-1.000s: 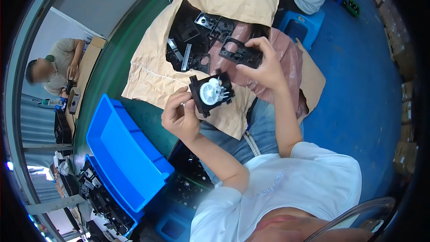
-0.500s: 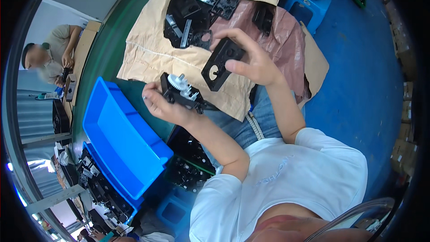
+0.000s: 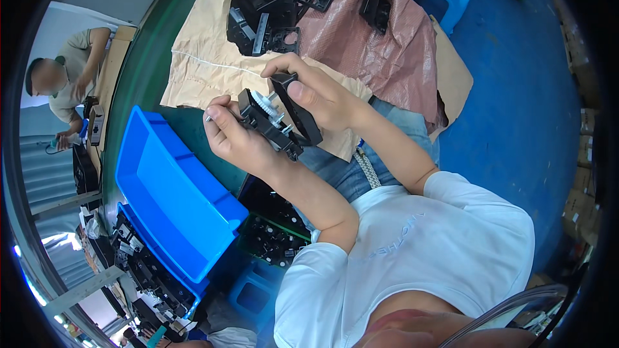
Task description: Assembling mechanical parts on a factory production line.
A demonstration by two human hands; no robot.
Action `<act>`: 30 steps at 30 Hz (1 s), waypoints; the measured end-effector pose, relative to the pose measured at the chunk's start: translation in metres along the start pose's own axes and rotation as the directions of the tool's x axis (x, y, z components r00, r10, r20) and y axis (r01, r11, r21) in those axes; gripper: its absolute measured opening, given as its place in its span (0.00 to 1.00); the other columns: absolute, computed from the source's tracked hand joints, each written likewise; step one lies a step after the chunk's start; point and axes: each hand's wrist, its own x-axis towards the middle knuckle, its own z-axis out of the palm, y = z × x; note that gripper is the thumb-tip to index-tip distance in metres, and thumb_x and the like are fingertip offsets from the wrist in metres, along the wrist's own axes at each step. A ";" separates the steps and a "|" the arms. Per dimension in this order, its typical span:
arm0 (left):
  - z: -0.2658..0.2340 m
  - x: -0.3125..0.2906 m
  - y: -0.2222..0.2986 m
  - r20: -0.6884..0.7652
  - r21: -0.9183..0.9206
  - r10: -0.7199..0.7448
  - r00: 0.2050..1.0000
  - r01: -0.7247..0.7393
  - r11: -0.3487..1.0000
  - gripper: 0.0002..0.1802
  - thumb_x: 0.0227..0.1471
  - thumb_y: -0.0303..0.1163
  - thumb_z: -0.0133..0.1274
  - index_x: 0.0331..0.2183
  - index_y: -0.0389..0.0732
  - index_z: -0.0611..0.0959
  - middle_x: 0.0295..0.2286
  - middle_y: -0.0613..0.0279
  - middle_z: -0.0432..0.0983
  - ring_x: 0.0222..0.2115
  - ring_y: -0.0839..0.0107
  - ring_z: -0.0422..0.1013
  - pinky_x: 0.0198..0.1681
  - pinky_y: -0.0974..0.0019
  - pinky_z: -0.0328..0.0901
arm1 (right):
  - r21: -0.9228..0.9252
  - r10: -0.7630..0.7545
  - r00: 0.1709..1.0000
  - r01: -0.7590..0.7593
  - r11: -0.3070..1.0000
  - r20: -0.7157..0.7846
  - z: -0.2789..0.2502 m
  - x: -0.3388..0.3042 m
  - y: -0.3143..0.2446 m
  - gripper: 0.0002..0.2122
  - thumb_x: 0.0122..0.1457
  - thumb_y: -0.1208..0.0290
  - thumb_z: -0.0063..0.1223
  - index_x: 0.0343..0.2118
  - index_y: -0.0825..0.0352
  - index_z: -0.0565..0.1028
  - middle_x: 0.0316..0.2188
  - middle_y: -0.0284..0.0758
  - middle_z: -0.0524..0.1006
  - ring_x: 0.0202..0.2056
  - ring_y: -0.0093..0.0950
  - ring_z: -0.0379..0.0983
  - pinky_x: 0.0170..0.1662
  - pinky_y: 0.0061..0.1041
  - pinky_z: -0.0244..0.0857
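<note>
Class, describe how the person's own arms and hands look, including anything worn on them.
The left hand and right hand are ungloved. Short, loose white sleeves leave both forearms bare, with no watch, wristband, cable or marking visible on them.

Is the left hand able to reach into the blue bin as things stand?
Probably yes: the blue bin stands open-topped near the left hand, with nothing visibly blocking it, though that hand holds the black geared part.
</note>
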 end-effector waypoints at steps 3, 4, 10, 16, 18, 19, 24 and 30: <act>-0.001 0.000 -0.002 0.012 0.002 0.017 1.000 -0.017 1.000 0.19 0.65 0.41 0.47 0.30 0.33 0.77 0.19 0.72 0.61 0.20 0.84 0.56 0.23 0.77 0.49 | 0.094 -0.001 1.000 0.003 0.996 -0.012 0.004 -0.001 0.003 0.24 0.68 0.51 0.34 0.50 0.71 0.66 0.45 0.41 0.70 0.48 0.34 0.67 0.54 0.30 0.58; -0.001 0.000 -0.003 0.008 0.004 0.017 1.000 -0.017 1.000 0.19 0.65 0.41 0.47 0.30 0.33 0.77 0.19 0.72 0.61 0.20 0.84 0.56 0.23 0.77 0.49 | 0.090 -0.012 1.000 0.013 0.996 -0.014 0.004 -0.001 0.006 0.25 0.69 0.50 0.33 0.50 0.71 0.66 0.45 0.42 0.70 0.49 0.34 0.67 0.55 0.30 0.57; 0.000 0.000 -0.005 0.033 -0.002 0.003 0.999 -0.003 1.000 0.18 0.65 0.40 0.48 0.31 0.33 0.77 0.18 0.73 0.60 0.20 0.84 0.54 0.23 0.77 0.48 | 0.098 -0.037 0.998 0.043 0.994 -0.055 0.005 -0.002 0.010 0.29 0.69 0.45 0.32 0.52 0.71 0.65 0.39 0.36 0.71 0.42 0.23 0.67 0.48 0.24 0.61; 0.002 -0.002 -0.005 0.037 -0.016 -0.003 0.999 0.003 1.000 0.19 0.65 0.40 0.49 0.31 0.33 0.77 0.18 0.72 0.62 0.20 0.84 0.56 0.23 0.77 0.49 | 0.083 -0.054 0.995 0.060 0.995 -0.079 0.007 -0.001 0.012 0.28 0.69 0.46 0.31 0.51 0.71 0.65 0.38 0.37 0.71 0.41 0.23 0.68 0.48 0.25 0.62; 0.002 -0.001 -0.009 0.049 0.002 0.011 0.999 -0.011 1.000 0.19 0.65 0.40 0.49 0.31 0.32 0.77 0.18 0.71 0.62 0.20 0.84 0.56 0.23 0.77 0.50 | 0.088 -0.072 0.992 0.081 0.993 -0.104 0.007 -0.001 0.015 0.28 0.69 0.46 0.31 0.51 0.71 0.65 0.38 0.37 0.71 0.40 0.24 0.68 0.48 0.25 0.62; 0.001 -0.001 -0.010 0.056 0.011 0.021 0.998 -0.022 1.000 0.19 0.65 0.40 0.49 0.30 0.32 0.77 0.18 0.71 0.63 0.20 0.84 0.57 0.24 0.77 0.51 | 0.084 -0.065 0.992 0.074 0.994 -0.109 0.008 -0.001 0.015 0.27 0.69 0.46 0.31 0.50 0.71 0.66 0.38 0.36 0.72 0.40 0.24 0.68 0.47 0.25 0.62; 0.003 -0.001 -0.010 0.078 0.080 0.037 0.996 -0.043 0.996 0.19 0.64 0.40 0.49 0.31 0.32 0.78 0.18 0.70 0.63 0.21 0.84 0.58 0.25 0.77 0.53 | 0.047 -0.042 0.992 0.048 0.998 -0.120 0.009 0.000 0.007 0.27 0.69 0.46 0.30 0.49 0.71 0.67 0.37 0.36 0.72 0.39 0.23 0.68 0.46 0.24 0.63; 0.013 -0.012 -0.001 0.051 0.203 0.088 0.995 -0.096 0.975 0.19 0.65 0.40 0.48 0.31 0.33 0.78 0.17 0.70 0.65 0.20 0.84 0.59 0.23 0.76 0.53 | 0.158 0.034 0.991 -0.013 0.987 -0.132 0.007 -0.003 0.004 0.22 0.69 0.52 0.32 0.49 0.70 0.67 0.37 0.40 0.75 0.40 0.29 0.73 0.46 0.27 0.64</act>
